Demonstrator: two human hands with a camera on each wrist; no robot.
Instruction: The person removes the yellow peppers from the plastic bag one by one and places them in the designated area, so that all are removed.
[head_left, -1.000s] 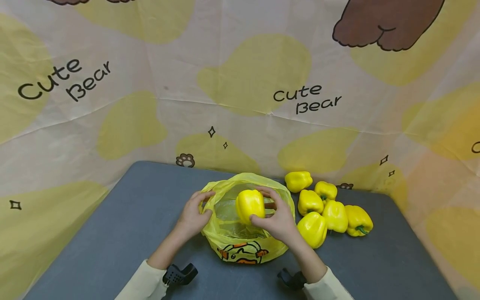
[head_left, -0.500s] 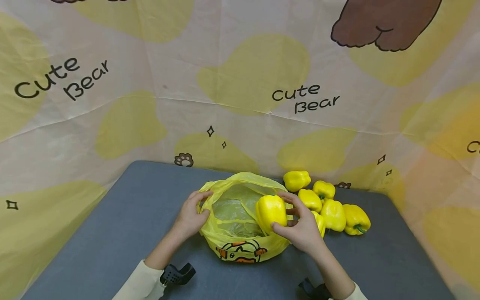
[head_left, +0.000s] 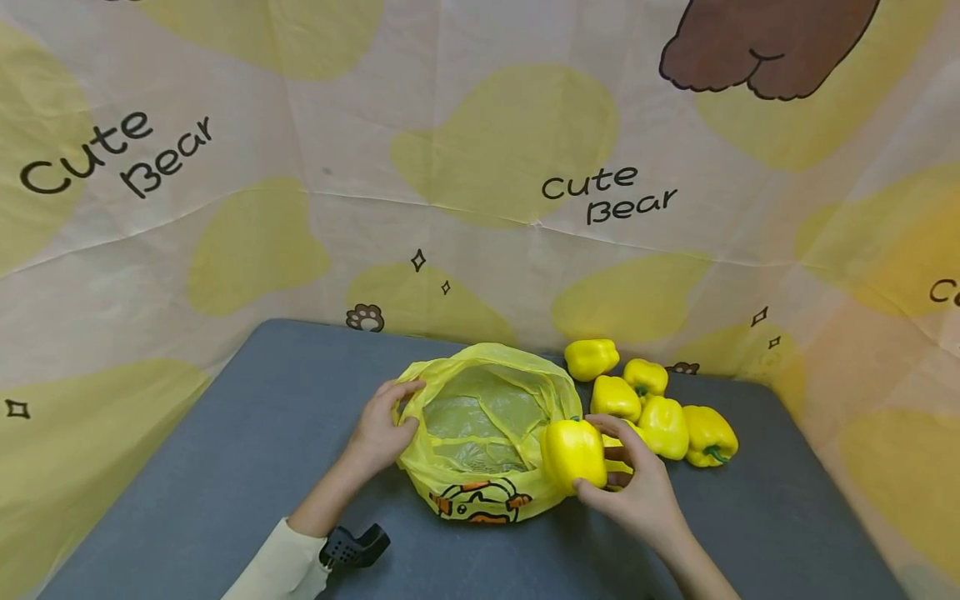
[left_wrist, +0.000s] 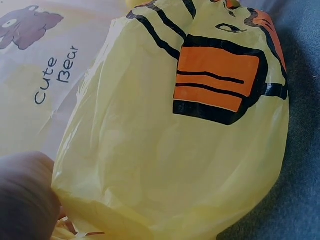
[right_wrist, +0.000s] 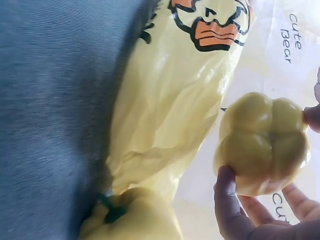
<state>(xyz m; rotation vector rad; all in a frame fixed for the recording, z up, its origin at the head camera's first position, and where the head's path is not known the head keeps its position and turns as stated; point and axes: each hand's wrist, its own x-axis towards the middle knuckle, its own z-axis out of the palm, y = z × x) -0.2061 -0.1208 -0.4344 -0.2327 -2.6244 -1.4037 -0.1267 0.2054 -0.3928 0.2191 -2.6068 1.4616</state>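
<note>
A yellow plastic bag (head_left: pixel 429 477) with a cartoon print on its front stands with its mouth spread wide. My left hand (head_left: pixel 381 432) grips the bag's left rim; the left wrist view shows the bag's side wall (left_wrist: pixel 140 165) close up. Fingers and thumb of my right hand (head_left: pixel 641 492) hold a yellow bell pepper (head_left: pixel 573 455), which overlaps the bag's front right edge in the head view. From the right wrist camera, the lobed bottom of that bell pepper (right_wrist: pixel 265 145) faces me, raised beside the bag. The bag's lower inside is hidden.
Several other yellow bell peppers (head_left: pixel 663 428) lie grouped right of the bag on the grey table (head_left: pixel 300 400). One of them is partly behind my right hand. A printed cloth (head_left: pixel 480 133) hangs along the table's back edge.
My right hand has carried the bell pepper from over the bag's mouth to the right and toward me, past the rim. My left hand keeps its grip on the bag.
</note>
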